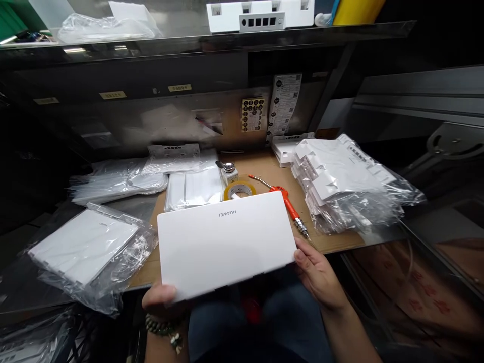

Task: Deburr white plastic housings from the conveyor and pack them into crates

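Head view: left hand (pixel 159 297) and right hand (pixel 318 275) clasp the white panel (pixel 227 247) (logo up) at near corners.

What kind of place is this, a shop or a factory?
Probably a factory packing station: the left hand and right hand hold a white panel, bagged stacks of similar white parts lie alongside, and tape and a red tool sit on the bench.

A clasped left hand (pixel 161 298) and right hand (pixel 318 275), thumbs uppermost.
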